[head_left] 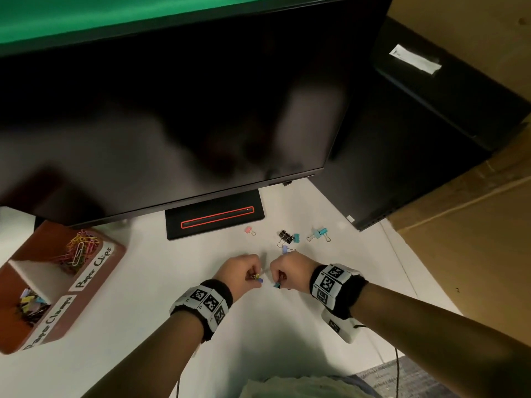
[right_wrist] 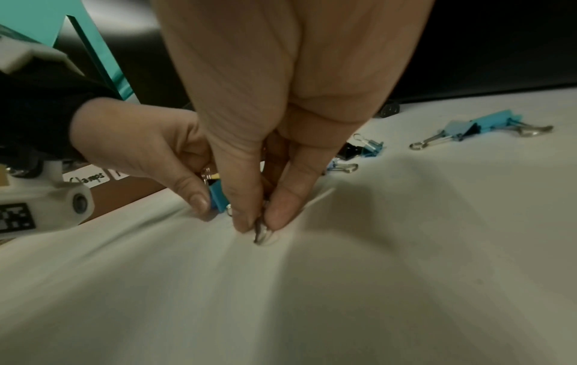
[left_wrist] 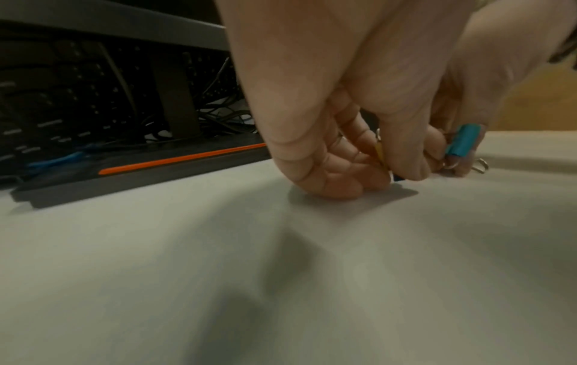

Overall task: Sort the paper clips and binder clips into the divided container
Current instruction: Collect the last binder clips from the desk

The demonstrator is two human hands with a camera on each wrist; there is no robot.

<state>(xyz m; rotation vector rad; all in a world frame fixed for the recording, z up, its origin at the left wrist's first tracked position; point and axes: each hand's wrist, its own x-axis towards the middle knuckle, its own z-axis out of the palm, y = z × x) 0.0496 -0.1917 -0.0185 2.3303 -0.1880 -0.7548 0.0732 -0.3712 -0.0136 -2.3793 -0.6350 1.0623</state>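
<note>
Both hands were down on the white desk (head_left: 143,297), each pinching up binder clips, with the sort well along.

Far to the left of the grips sat the brown divided container (head_left: 94,285): its farther cell held coloured paper clips (head_left: 80,249), its nearer cell binder clips (head_left: 30,304), so much looked done. The left hand (head_left: 242,272) had its fingers curled tight round a yellow and a dark blue binder clip (head_left: 257,278). Just beside it, the right hand (head_left: 288,272) pinched a teal binder clip (head_left: 277,285), thumb and forefinger pressed together at the desk. Beyond the right grip, a pink binder clip (head_left: 249,230), a black-and-teal cluster (head_left: 288,237) and a light blue pair (head_left: 319,234) were left. The monitor stand base (head_left: 214,218) edged that patch; open desk ran leftward to the container.
</note>
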